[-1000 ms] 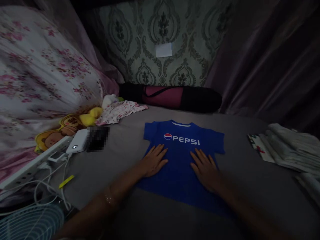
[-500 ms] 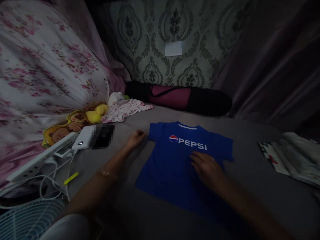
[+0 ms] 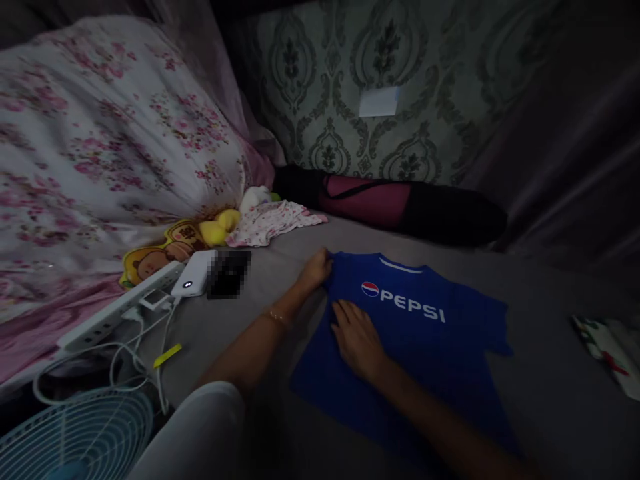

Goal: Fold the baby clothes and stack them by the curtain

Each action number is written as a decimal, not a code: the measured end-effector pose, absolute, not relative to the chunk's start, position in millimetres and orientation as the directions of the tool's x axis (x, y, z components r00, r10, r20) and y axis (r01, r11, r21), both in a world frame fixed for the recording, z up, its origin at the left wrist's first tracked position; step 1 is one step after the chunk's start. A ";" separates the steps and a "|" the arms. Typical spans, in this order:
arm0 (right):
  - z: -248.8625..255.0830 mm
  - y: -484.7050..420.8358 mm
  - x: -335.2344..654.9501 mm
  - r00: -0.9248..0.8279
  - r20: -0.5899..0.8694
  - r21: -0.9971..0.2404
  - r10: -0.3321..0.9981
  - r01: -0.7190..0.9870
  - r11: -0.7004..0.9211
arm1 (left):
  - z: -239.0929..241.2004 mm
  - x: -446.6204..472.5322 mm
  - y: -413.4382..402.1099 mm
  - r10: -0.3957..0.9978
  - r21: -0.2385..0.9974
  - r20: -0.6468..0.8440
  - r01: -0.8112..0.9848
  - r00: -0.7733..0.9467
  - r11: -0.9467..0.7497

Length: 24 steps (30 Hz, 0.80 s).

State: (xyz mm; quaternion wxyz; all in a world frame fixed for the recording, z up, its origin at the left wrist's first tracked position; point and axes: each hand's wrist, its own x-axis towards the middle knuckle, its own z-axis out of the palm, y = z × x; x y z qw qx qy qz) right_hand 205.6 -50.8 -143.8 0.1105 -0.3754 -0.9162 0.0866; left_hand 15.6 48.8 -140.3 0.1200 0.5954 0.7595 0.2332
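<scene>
A blue T-shirt [image 3: 415, 347] with a white PEPSI print and a round logo lies spread flat on the grey bed sheet [image 3: 545, 313], its neckline toward the wall. At its left sleeve, my left hand [image 3: 317, 268] has its fingers closed on the edge of the cloth; the fingertips are partly hidden. My right hand [image 3: 359, 339] rests palm down on the shirt's left side below the sleeve, fingers stretched out. My right forearm covers part of the shirt's lower half.
A black and maroon long bag [image 3: 370, 200] lies along the wall. On the left are a power strip [image 3: 120, 307], a white power bank [image 3: 193, 277], cables, plush toys [image 3: 215, 230] and a small floral cloth [image 3: 275, 223]. A blue fan [image 3: 75, 433] stands lower left; folded fabric [image 3: 610, 353] lies right.
My right hand has slid left across the shirt, from below the print to near the left sleeve. My left hand has closed on that sleeve's edge. The view has turned left.
</scene>
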 end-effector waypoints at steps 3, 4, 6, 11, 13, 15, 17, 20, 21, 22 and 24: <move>-151.5 -48.7 204.9 -0.700 0.106 -0.279 0.706 0.661 0.697 | -138.8 14.3 43.5 0.963 0.513 0.166 0.853 -0.212 0.099; -152.5 -48.8 205.0 -0.704 0.092 -0.290 0.705 0.658 0.695 | -139.0 13.8 41.5 0.964 0.499 0.173 0.862 -0.202 0.091; -152.9 -49.8 205.3 -0.706 0.070 -0.313 0.705 0.655 0.688 | -139.9 13.7 38.8 0.971 0.437 0.147 0.893 -0.191 0.109; -143.7 -51.0 207.3 -0.705 0.011 -0.409 0.710 0.644 0.646 | -132.0 25.6 42.3 0.965 0.157 0.010 0.954 -0.261 0.256; -134.0 -45.8 210.8 -0.743 -0.061 -0.484 0.666 0.606 0.632 | -122.3 34.4 46.7 0.958 0.063 0.036 0.957 -0.285 0.283; -122.6 -34.2 217.8 -0.781 -0.125 -0.571 0.612 0.561 0.599 | -112.5 44.6 52.4 0.966 0.014 0.134 0.976 -0.219 0.219; -113.1 -16.2 229.7 -0.762 -0.110 -0.604 0.638 0.561 0.566 | -107.4 56.3 59.9 0.979 0.011 0.200 0.999 -0.044 0.043; -110.2 18.2 256.2 -0.566 -0.033 -0.482 0.823 0.731 0.483 | -114.4 76.2 74.4 0.960 0.126 0.152 0.959 0.236 -0.255; -112.8 30.1 266.2 -0.476 -0.026 -0.416 0.879 0.805 0.423 | -120.3 83.1 79.5 0.950 0.169 0.138 0.938 0.280 -0.301; -116.9 41.5 276.2 -0.385 -0.029 -0.351 0.922 0.868 0.352 | -127.1 89.7 84.4 0.946 0.200 0.138 0.927 0.293 -0.316; -127.8 61.6 294.2 -0.236 -0.025 -0.249 0.971 0.943 0.223 | -141.4 101.5 92.3 0.954 0.216 0.157 0.934 0.256 -0.286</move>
